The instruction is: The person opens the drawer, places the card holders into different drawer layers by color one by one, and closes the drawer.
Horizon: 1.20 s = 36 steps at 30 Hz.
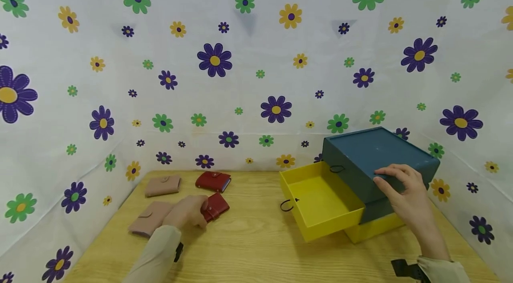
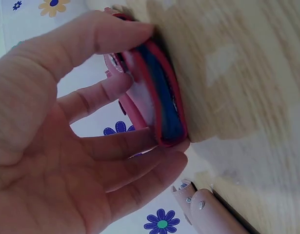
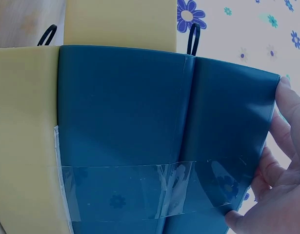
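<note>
My left hand (image 1: 185, 212) is at a red snap-strap card wallet (image 1: 217, 205) on the table. In the left wrist view the thumb and fingers pinch this wallet (image 2: 149, 92) around its edges, its blue inner sleeves facing the camera. My right hand (image 1: 409, 191) rests on the top of the blue drawer box (image 1: 370, 147), fingers spread. From the right wrist view, the fingertips (image 3: 285, 82) lie along the box's upper edge. A yellow drawer (image 1: 334, 225) with a dark loop pull stands pulled out of the stack, bare inside.
Another red wallet (image 1: 210, 180) lies behind the held one. Two pink wallets (image 1: 162, 186) lie at the left, one partly behind my left hand. Below the blue units sits a yellow box (image 1: 374, 231). Clear tape (image 3: 115, 190) spans the stack's side. Flowered cloth (image 1: 248, 51) surrounds the table.
</note>
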Each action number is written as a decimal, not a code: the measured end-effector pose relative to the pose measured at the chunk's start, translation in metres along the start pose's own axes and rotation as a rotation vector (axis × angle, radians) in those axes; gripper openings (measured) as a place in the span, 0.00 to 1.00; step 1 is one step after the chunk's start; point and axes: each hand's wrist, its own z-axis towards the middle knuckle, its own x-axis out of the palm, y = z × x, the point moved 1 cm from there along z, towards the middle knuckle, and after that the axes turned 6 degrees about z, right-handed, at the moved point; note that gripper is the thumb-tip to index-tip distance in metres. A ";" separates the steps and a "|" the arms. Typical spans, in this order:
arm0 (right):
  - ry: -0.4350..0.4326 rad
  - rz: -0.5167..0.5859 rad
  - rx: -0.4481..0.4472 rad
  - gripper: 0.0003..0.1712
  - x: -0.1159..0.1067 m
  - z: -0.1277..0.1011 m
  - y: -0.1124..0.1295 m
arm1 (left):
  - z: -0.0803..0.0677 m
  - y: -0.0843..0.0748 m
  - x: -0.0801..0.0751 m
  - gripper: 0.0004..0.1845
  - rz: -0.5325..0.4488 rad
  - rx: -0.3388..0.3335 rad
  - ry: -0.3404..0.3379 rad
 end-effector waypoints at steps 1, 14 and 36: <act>0.004 0.000 0.004 0.13 0.000 0.000 0.000 | 0.000 0.000 0.001 0.21 -0.006 -0.007 0.002; -0.003 0.007 0.006 0.12 0.001 0.003 0.002 | 0.002 -0.001 -0.003 0.20 -0.091 -0.026 -0.137; -0.004 0.005 0.021 0.13 -0.001 0.001 0.000 | 0.003 -0.039 -0.011 0.23 -0.278 0.031 -0.445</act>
